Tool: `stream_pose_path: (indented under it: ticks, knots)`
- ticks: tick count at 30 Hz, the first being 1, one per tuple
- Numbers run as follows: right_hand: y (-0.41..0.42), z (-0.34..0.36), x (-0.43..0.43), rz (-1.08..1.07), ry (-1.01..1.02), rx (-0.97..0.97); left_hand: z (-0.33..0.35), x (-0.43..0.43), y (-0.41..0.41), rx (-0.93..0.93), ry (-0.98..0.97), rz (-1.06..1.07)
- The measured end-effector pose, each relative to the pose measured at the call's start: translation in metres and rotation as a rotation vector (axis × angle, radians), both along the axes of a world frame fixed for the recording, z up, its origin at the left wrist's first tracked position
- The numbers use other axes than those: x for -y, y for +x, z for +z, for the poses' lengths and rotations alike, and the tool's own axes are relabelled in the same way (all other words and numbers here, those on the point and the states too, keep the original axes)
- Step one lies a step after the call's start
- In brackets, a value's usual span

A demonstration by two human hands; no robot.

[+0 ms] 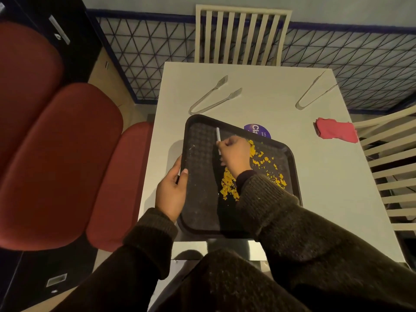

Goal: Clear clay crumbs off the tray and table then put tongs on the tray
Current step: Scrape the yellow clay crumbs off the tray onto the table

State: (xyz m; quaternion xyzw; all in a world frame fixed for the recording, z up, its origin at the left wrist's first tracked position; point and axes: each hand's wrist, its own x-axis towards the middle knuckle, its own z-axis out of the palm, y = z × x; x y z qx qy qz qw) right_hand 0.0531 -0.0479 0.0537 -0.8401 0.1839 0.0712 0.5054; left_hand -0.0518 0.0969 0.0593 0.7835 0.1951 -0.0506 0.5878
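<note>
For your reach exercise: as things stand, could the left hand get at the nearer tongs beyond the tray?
Probably yes, but not at once. The left hand grips the tray rim, so it must let go first. The bare table between it and the tongs holds nothing in the way.

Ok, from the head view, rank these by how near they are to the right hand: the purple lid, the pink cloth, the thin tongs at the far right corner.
From the right hand, over the tray:
1. Purple lid, just beyond the tray's far edge, partly hidden by it.
2. Pink cloth, off to the right on the table.
3. Thin tongs, far right corner.
</note>
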Motion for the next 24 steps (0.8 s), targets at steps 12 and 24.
stream_pose_path:
  ticks: [12, 24]
  knots:
    - [-0.004, -0.01, 0.016, -0.034, -0.053, -0.076, 0.008, 0.002, -0.002, 0.012, 0.027, -0.008]
    - [-0.035, 0.007, -0.029, 0.142, 0.051, 0.064, 0.022, 0.009, 0.001, 0.022, 0.066, -0.028]
